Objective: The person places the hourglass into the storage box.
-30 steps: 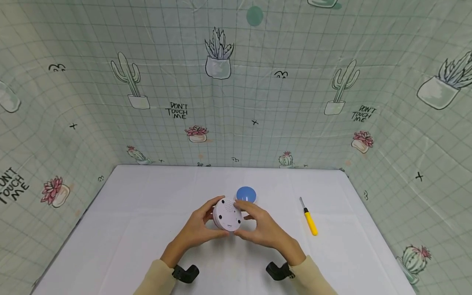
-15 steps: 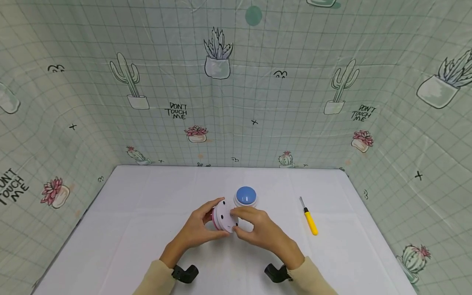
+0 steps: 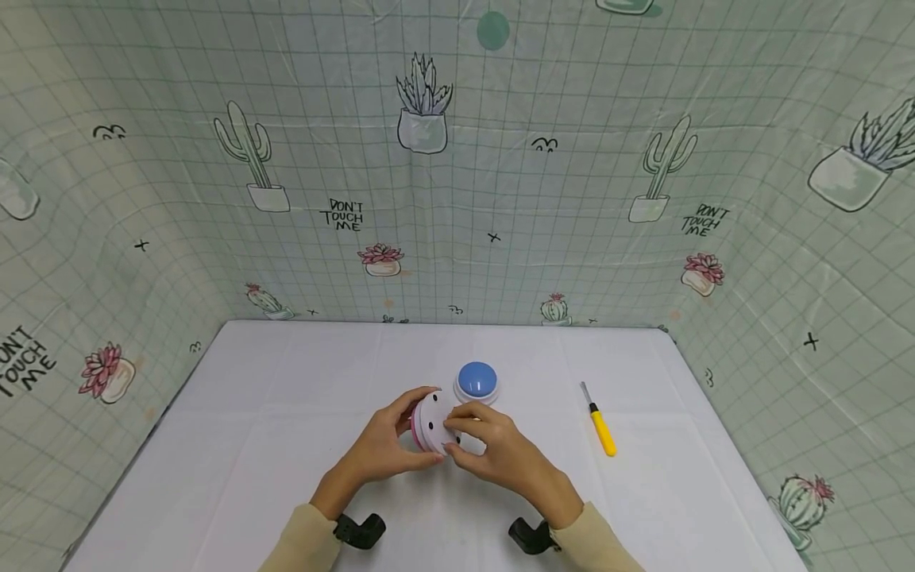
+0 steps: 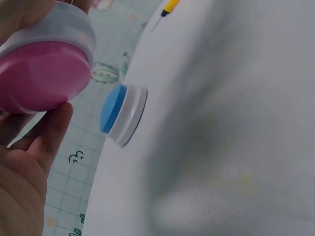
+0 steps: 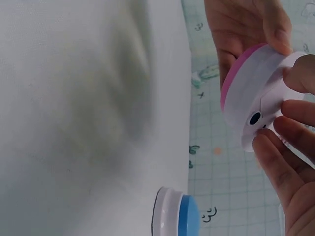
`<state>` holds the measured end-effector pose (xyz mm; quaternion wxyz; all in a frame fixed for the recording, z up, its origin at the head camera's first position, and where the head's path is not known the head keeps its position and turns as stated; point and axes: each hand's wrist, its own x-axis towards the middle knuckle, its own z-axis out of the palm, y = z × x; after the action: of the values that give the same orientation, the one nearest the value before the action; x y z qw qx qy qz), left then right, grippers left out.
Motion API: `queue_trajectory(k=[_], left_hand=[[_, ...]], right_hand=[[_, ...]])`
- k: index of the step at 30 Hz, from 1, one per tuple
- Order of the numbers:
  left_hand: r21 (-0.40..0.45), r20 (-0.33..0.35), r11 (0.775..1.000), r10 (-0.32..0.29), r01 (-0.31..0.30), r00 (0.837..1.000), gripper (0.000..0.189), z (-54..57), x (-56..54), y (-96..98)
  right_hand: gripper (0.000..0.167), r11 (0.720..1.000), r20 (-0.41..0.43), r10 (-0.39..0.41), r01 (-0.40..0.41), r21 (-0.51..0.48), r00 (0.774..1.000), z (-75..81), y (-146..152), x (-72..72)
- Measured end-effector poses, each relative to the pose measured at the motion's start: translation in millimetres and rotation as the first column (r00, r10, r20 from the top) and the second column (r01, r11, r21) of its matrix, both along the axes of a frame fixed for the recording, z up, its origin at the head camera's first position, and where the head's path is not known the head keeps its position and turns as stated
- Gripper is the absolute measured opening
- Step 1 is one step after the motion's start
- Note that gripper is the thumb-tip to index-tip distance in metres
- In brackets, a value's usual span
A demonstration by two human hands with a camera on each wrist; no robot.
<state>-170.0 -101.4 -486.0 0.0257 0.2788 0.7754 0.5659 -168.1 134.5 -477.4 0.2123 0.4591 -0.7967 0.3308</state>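
A round push button (image 3: 423, 430) with a white base and a pink dome is held up off the table, turned on its side. My left hand (image 3: 382, 442) grips it around the rim, thumb at the lower edge. The pink dome (image 4: 47, 73) faces the left wrist camera. Black feet dot the white underside, one black foot (image 5: 254, 118) showing clearly from the right wrist. Against that underside rest the fingertips and thumb of my right hand (image 3: 511, 454), not wrapped around the rim. Part of the base is hidden behind these fingers.
Just behind the hands, a blue-domed push button (image 3: 476, 381) stands upright on the white table (image 3: 286, 381). To the right lies a screwdriver (image 3: 602, 429) with a yellow handle, its tip pointing away. Patterned cloth (image 3: 457, 183) walls the back and sides.
The pink button has turned so its underside faces more to the right. My right fingers have moved from its rim onto the underside. The blue button shows more fully.
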Motion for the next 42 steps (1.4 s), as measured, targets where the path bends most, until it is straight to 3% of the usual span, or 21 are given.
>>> queue_trajectory(k=[7,23,42], left_hand=[[-0.029,0.024,1.000,0.000,0.001,1.000,0.090,2.3,2.7,0.9],[-0.008,0.060,0.999,-0.047,0.048,0.997,0.091,1.0,5.3,-1.0],[-0.022,0.090,0.999,-0.034,0.036,0.995,0.089,4.4,5.6,-2.3]], right_hand=[[0.034,1.000,-0.021,-0.026,0.027,0.017,0.999,-2.5,-0.9,0.9],[0.036,0.999,0.004,-0.002,0.001,0.042,1.000,-1.3,-0.2,1.0],[0.032,0.997,0.051,-0.006,0.002,0.077,0.999,7.1,-1.9,2.4]])
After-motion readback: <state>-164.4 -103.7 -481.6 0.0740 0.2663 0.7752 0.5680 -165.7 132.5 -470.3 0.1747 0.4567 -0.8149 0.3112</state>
